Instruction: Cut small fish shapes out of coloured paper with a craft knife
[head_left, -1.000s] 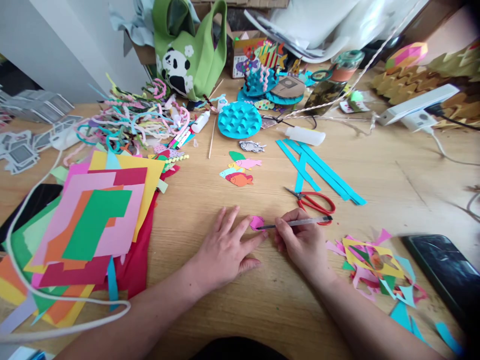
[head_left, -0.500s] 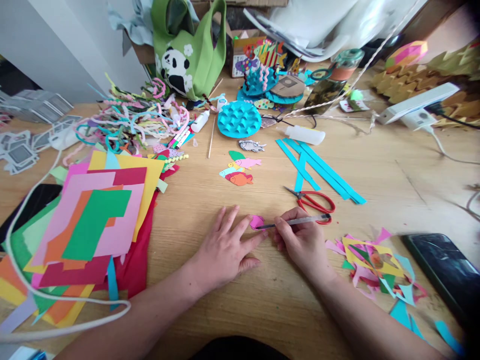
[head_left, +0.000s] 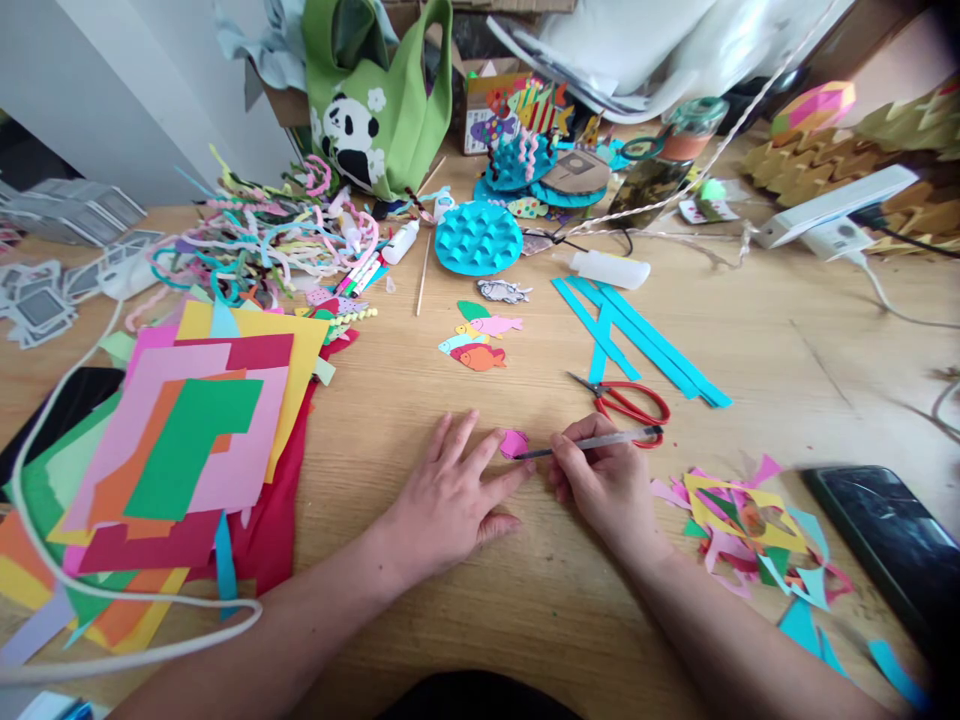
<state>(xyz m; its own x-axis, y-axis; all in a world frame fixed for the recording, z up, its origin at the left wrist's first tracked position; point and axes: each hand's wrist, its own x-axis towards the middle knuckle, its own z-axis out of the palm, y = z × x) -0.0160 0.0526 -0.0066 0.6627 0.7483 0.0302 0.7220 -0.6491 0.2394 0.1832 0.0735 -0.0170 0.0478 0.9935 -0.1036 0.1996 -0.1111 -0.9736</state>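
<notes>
My left hand (head_left: 450, 495) lies flat on the wooden table (head_left: 480, 620) with fingers spread, its fingertips pressing on a small pink paper shape (head_left: 513, 443). My right hand (head_left: 604, 480) is closed round a pen (head_left: 592, 443) whose tip touches the right edge of the pink shape. Red-handled scissors (head_left: 626, 402) lie just behind the right hand. A small group of paper fish (head_left: 480, 335) lies farther back.
A stack of coloured paper sheets (head_left: 187, 440) with a white cord over it fills the left. Paper scraps (head_left: 750, 530) and a dark phone (head_left: 892, 545) lie at the right. Blue strips (head_left: 645, 345), a glue bottle (head_left: 607, 269), a blue disc (head_left: 478, 238) and a panda bag (head_left: 375, 100) stand behind.
Almost nothing: the pen's rear end has tilted up slightly while its tip stays on the pink shape. My left hand has not moved.
</notes>
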